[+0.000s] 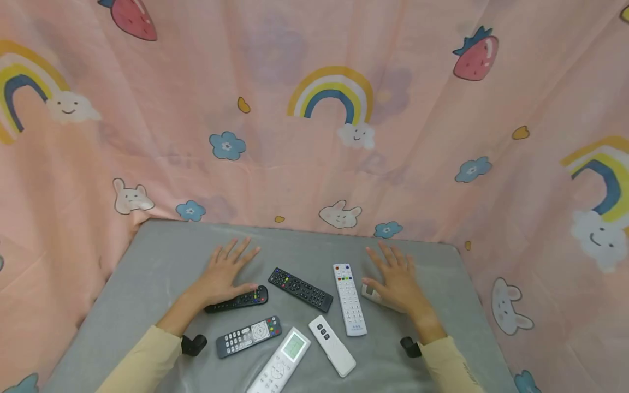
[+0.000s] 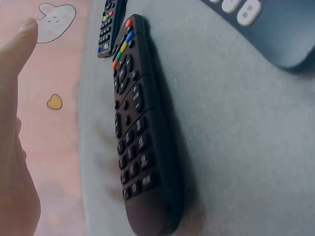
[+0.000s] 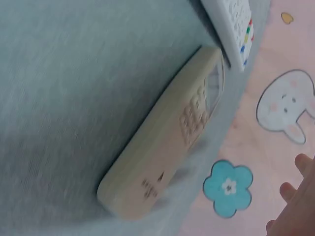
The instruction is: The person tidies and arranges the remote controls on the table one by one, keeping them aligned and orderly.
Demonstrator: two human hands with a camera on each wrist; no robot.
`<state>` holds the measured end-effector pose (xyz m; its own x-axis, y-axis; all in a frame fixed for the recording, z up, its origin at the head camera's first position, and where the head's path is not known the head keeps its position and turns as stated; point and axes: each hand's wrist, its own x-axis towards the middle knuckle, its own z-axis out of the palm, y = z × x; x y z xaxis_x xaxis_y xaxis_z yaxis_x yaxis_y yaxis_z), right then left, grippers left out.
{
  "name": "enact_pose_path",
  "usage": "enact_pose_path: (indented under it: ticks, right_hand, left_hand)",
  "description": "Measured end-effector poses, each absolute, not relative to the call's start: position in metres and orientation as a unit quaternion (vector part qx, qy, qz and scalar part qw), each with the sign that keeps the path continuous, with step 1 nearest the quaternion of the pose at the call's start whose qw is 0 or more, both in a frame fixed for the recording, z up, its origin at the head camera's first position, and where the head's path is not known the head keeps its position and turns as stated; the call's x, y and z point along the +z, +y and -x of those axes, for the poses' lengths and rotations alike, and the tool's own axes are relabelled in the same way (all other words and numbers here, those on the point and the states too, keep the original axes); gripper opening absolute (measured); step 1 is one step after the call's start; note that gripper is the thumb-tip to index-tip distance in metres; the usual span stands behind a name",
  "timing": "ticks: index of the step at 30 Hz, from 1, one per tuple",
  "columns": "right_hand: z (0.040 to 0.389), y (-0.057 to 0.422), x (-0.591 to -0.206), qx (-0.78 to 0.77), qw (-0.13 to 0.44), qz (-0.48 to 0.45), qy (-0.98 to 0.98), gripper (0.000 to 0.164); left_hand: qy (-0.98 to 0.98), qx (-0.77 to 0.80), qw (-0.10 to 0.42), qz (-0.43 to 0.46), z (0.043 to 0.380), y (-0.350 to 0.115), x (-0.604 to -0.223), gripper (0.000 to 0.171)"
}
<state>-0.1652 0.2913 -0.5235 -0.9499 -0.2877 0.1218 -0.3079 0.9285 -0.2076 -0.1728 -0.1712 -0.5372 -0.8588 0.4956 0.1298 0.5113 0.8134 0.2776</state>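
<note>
My left hand (image 1: 223,275), fingers spread, hovers over a black remote control (image 1: 245,299) at the left; the left wrist view shows that remote (image 2: 140,132) lying untouched on the cloth. On the other side, my right hand (image 1: 397,278) spreads its fingers above a beige remote with a small screen (image 1: 373,295), partly hidden by the hand in the head view. The right wrist view shows this beige remote (image 3: 167,142) whole. Between the hands lie a second black remote (image 1: 301,289) and a long white remote (image 1: 350,300) with coloured buttons.
Nearer the front lie a dark grey remote (image 1: 248,336), a white remote with a screen (image 1: 280,363) and a small white remote (image 1: 332,346). Grey cloth (image 1: 172,245) covers the table. A pink patterned curtain (image 1: 275,180) hangs behind and at both sides.
</note>
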Motion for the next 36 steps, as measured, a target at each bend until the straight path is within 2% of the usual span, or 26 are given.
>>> enact_pose_path:
  ticks: [17, 28, 36]
  right_hand:
    - [0.158, 0.244, -0.534, 0.142, 0.035, -0.237, -0.960, 0.082]
    - [0.153, 0.230, -0.543, 0.198, 0.003, -0.259, -0.945, 0.075]
    - [0.151, 0.225, -0.551, 0.205, 0.011, -0.274, -0.939, 0.069]
  left_hand:
    - [-0.941, -0.212, 0.028, 0.264, 0.177, -0.142, -0.561, 0.084]
    - [-0.938, -0.256, 0.023, 0.234, 0.174, -0.131, -0.566, 0.070]
    - [-0.944, -0.257, 0.006, 0.206, 0.172, -0.125, -0.571, 0.058]
